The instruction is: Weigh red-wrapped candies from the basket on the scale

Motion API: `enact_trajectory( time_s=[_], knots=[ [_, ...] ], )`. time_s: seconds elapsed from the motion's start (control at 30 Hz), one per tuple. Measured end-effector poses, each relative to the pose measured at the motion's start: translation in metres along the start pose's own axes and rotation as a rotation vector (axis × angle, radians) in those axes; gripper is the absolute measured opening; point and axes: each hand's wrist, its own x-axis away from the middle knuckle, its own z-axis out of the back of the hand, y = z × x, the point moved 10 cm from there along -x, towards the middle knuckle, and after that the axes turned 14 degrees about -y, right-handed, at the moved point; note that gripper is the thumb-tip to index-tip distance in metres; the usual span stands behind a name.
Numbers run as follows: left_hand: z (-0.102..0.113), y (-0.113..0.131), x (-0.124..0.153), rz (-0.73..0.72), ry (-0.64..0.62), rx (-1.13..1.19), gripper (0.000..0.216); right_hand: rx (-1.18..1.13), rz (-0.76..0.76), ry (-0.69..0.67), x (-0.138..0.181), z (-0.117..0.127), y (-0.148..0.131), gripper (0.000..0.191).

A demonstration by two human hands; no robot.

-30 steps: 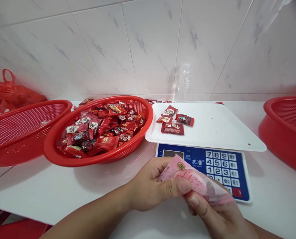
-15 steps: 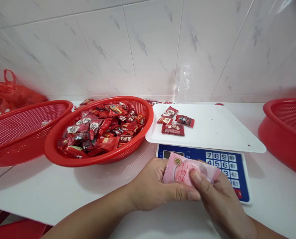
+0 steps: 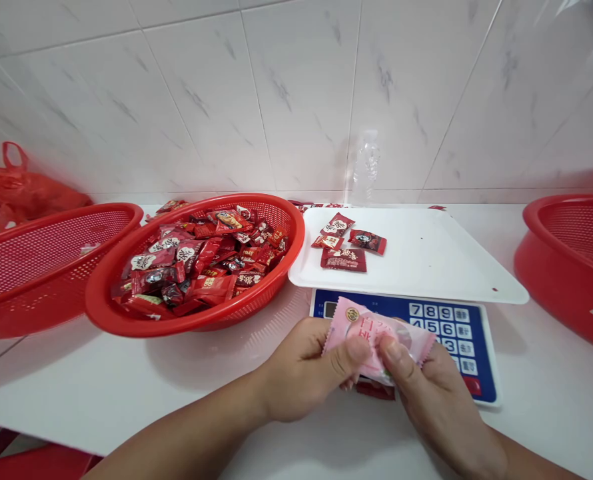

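Between both hands is a pink wrapped candy (image 3: 376,332) with Chinese characters on its wrapper. My left hand (image 3: 309,370) grips its left end, thumb pressed on the front. My right hand (image 3: 434,393) pinches the right part, its thumb on the wrapper too. Below the pink packet, a dark red wrapper (image 3: 375,389) partly shows; the hands and the packet hide the rest. Behind the hands lies the blue keypad panel (image 3: 469,330) of a weighing scale. On the scale's white tray (image 3: 436,267) several red-wrapped candies (image 3: 344,260) lie at the left end.
A red strainer basket (image 3: 99,300) full of red-wrapped candies stands left of the scale. Another red basket (image 3: 41,280) is at the far left, near a red plastic bag (image 3: 31,190). A red basin (image 3: 546,267) stands at the right. A clear bottle (image 3: 366,167) is by the wall.
My left thumb has moved up onto the front of the pink packet, and the dark red wrapper beneath has come into view. The view has shifted slightly.
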Motion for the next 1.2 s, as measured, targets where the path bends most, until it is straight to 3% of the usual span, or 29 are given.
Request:
enact_trajectory(
  time_s=[0.1, 0.33, 0.5, 0.6, 0.73, 0.8, 0.9, 1.07, 1.2],
  knots=[
    [0.008, -0.007, 0.003, 0.062, 0.063, -0.017, 0.057, -0.024, 0.013, -0.015, 0.001, -0.003, 0.004, 0.032],
    [0.007, -0.013, 0.003, 0.073, 0.052, 0.023, 0.057, 0.06, -0.049, 0.002, 0.006, 0.003, 0.008, 0.041],
    [0.009, -0.025, -0.004, 0.036, 0.03, 0.391, 0.059, -0.035, 0.073, 0.024, 0.008, 0.007, -0.005, 0.056],
    [-0.002, -0.031, -0.006, 0.07, -0.057, 0.554, 0.058, -0.061, 0.078, 0.092, 0.007, 0.013, -0.005, 0.046],
    [-0.021, -0.036, -0.003, 0.173, -0.192, 0.478, 0.06, 0.167, 0.067, 0.082, 0.003, 0.012, -0.013, 0.041],
    [-0.02, -0.038, -0.001, 0.216, -0.162, 0.418, 0.056, 0.188, 0.116, 0.083, 0.003, 0.011, -0.018, 0.029],
    [-0.008, -0.035, -0.001, 0.234, -0.051, 0.242, 0.05, 0.032, 0.173, 0.1, 0.005, 0.013, -0.015, 0.011],
    [0.011, -0.014, 0.001, 0.101, 0.136, -0.044, 0.042, -0.242, 0.175, 0.135, 0.008, 0.017, -0.003, 0.012],
    [0.007, -0.005, 0.003, -0.006, 0.09, 0.024, 0.03, -0.246, 0.107, 0.186, 0.013, 0.023, 0.004, 0.019]
  ],
)
